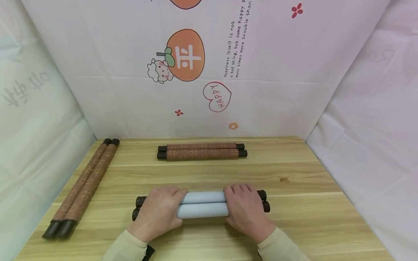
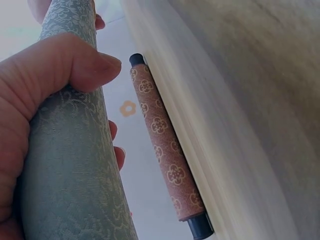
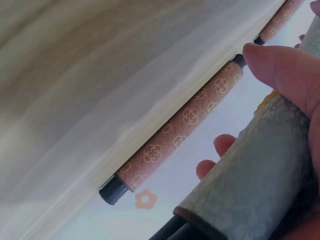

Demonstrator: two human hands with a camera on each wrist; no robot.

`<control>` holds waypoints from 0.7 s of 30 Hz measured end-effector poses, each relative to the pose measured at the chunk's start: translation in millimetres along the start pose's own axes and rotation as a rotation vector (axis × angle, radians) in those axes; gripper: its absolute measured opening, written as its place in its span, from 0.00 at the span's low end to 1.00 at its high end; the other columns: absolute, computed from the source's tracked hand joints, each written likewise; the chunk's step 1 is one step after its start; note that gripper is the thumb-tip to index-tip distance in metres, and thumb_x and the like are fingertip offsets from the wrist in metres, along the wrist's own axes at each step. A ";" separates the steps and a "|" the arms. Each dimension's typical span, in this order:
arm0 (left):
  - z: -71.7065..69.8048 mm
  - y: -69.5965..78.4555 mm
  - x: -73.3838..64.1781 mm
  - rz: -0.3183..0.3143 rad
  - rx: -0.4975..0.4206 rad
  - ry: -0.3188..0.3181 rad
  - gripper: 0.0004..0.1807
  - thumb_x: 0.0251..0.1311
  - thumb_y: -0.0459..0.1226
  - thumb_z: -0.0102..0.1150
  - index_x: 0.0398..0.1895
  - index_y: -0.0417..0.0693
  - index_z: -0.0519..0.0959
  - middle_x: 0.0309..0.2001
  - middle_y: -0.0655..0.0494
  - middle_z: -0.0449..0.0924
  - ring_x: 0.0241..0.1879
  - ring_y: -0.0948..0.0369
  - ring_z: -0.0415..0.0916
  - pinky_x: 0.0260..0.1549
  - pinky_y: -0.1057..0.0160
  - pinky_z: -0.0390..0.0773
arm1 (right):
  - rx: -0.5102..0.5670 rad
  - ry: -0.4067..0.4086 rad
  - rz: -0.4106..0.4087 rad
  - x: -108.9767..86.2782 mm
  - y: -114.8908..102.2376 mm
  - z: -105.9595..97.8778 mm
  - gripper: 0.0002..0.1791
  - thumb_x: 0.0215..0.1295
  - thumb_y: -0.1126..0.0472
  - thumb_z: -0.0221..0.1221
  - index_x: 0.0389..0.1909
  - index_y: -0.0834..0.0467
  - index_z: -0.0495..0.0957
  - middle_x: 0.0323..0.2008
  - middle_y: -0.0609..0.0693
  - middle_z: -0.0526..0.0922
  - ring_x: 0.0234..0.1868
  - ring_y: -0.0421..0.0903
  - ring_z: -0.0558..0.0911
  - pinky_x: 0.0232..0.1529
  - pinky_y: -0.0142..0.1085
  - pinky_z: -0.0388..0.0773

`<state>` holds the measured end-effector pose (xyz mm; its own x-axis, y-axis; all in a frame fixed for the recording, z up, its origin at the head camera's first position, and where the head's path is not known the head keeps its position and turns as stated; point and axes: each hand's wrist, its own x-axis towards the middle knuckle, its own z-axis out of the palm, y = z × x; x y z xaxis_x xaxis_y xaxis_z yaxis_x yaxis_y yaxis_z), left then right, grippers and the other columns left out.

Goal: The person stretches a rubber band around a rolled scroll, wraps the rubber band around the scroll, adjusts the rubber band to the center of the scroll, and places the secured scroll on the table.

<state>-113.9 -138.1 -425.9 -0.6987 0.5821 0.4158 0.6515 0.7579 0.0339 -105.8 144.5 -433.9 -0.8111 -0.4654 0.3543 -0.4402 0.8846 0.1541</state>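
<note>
A pale blue-grey scroll (image 1: 204, 210), rolled from both ends into two parallel rolls, lies crosswise near the front of the table with black knobs at its ends. My left hand (image 1: 160, 210) grips its left part, the thumb (image 2: 92, 67) laid over the patterned cloth in the left wrist view. Around the right part, my right hand (image 1: 245, 210) holds the rolls. Fingertips (image 3: 225, 144) show past the far side of the scroll in the right wrist view. Between the two hands the middle of both rolls is visible.
A brown scroll (image 1: 202, 154) with gold flowers and black knobs lies at the back of the wooden table (image 1: 294, 224). Another, longer brown scroll (image 1: 86, 181) lies slanted along the left edge. A white printed cloth (image 1: 124, 101) hangs behind, with white cloth at both sides.
</note>
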 end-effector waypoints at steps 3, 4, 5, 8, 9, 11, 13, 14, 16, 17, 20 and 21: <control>-0.1 1.4 -0.1 -0.005 -0.011 -0.001 0.37 0.30 0.45 0.82 0.53 0.48 0.85 0.44 0.55 0.89 0.41 0.58 0.86 0.41 0.52 0.86 | 0.012 0.002 -0.006 1.0 -3.4 -1.2 0.35 0.31 0.47 0.80 0.42 0.56 0.77 0.38 0.52 0.84 0.41 0.53 0.85 0.52 0.51 0.81; -0.1 2.0 0.0 -0.005 -0.014 -0.002 0.38 0.30 0.45 0.82 0.53 0.48 0.85 0.44 0.55 0.89 0.41 0.57 0.86 0.40 0.52 0.86 | 0.017 -0.001 -0.007 1.4 -4.7 -1.6 0.36 0.30 0.46 0.80 0.43 0.56 0.77 0.38 0.52 0.84 0.42 0.53 0.85 0.52 0.51 0.81; 0.0 2.5 0.0 -0.008 -0.017 -0.003 0.38 0.30 0.45 0.83 0.54 0.49 0.85 0.44 0.55 0.89 0.41 0.57 0.86 0.40 0.52 0.86 | 0.020 -0.006 -0.010 1.8 -6.1 -2.0 0.37 0.30 0.45 0.81 0.43 0.56 0.77 0.39 0.52 0.84 0.43 0.53 0.85 0.53 0.51 0.81; 0.4 4.3 0.2 -0.010 -0.026 -0.004 0.38 0.30 0.45 0.83 0.54 0.48 0.85 0.44 0.55 0.89 0.41 0.58 0.86 0.39 0.53 0.86 | 0.020 -0.014 -0.016 3.0 -10.3 -3.1 0.40 0.31 0.42 0.81 0.45 0.57 0.77 0.39 0.52 0.85 0.44 0.53 0.86 0.53 0.50 0.81; 0.8 4.7 0.1 -0.011 -0.027 -0.005 0.38 0.30 0.45 0.83 0.54 0.48 0.85 0.44 0.55 0.89 0.41 0.58 0.86 0.39 0.53 0.86 | 0.016 -0.008 -0.018 3.4 -11.6 -3.5 0.40 0.31 0.41 0.81 0.44 0.57 0.77 0.39 0.52 0.85 0.44 0.52 0.86 0.53 0.50 0.81; 1.3 5.8 0.2 -0.011 -0.026 -0.003 0.38 0.30 0.45 0.83 0.54 0.49 0.85 0.44 0.55 0.89 0.41 0.59 0.86 0.39 0.54 0.86 | 0.013 0.007 -0.025 3.9 -13.9 -3.2 0.41 0.30 0.40 0.81 0.44 0.57 0.77 0.38 0.52 0.85 0.43 0.52 0.86 0.53 0.49 0.82; 1.8 6.7 0.6 -0.004 -0.026 0.001 0.38 0.30 0.45 0.83 0.54 0.48 0.85 0.44 0.55 0.89 0.40 0.59 0.85 0.39 0.54 0.86 | 0.012 0.031 -0.035 4.4 -16.3 -2.9 0.40 0.30 0.39 0.80 0.43 0.57 0.77 0.36 0.51 0.84 0.42 0.51 0.86 0.52 0.48 0.82; 2.2 7.1 0.8 0.000 -0.025 0.004 0.38 0.30 0.45 0.83 0.54 0.48 0.85 0.44 0.55 0.89 0.40 0.59 0.85 0.39 0.55 0.85 | 0.010 0.044 -0.039 4.7 -17.4 -2.3 0.40 0.30 0.39 0.80 0.42 0.57 0.77 0.36 0.51 0.84 0.41 0.51 0.86 0.51 0.48 0.82; 2.4 8.1 1.2 0.010 -0.024 0.013 0.38 0.30 0.44 0.82 0.53 0.48 0.85 0.43 0.56 0.88 0.39 0.60 0.85 0.38 0.55 0.85 | 0.012 0.058 -0.044 5.4 -19.7 -1.8 0.40 0.30 0.38 0.79 0.42 0.57 0.77 0.35 0.51 0.84 0.40 0.51 0.85 0.51 0.48 0.82; 2.6 8.5 1.5 0.012 -0.024 0.015 0.38 0.30 0.44 0.82 0.53 0.48 0.85 0.42 0.56 0.88 0.38 0.60 0.84 0.38 0.55 0.85 | 0.011 0.061 -0.044 5.8 -20.8 -1.4 0.40 0.30 0.38 0.79 0.42 0.57 0.77 0.35 0.51 0.84 0.40 0.51 0.85 0.50 0.48 0.82; 2.6 9.7 2.2 0.013 -0.031 0.016 0.37 0.30 0.43 0.82 0.53 0.49 0.84 0.42 0.56 0.88 0.38 0.60 0.84 0.38 0.55 0.85 | 0.008 0.041 -0.031 6.9 -24.0 -0.8 0.43 0.32 0.34 0.78 0.45 0.57 0.78 0.36 0.52 0.85 0.42 0.51 0.86 0.52 0.48 0.82; 2.6 10.1 2.5 0.013 -0.032 0.016 0.37 0.30 0.43 0.82 0.52 0.49 0.84 0.42 0.56 0.88 0.38 0.60 0.84 0.38 0.55 0.85 | 0.009 0.030 -0.026 7.2 -25.2 -0.9 0.44 0.33 0.32 0.78 0.46 0.57 0.78 0.37 0.53 0.86 0.42 0.51 0.86 0.54 0.49 0.82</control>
<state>-109.8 -128.2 -426.9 -0.6852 0.5871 0.4310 0.6702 0.7399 0.0576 -100.2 118.9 -434.4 -0.7872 -0.4872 0.3782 -0.4646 0.8717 0.1559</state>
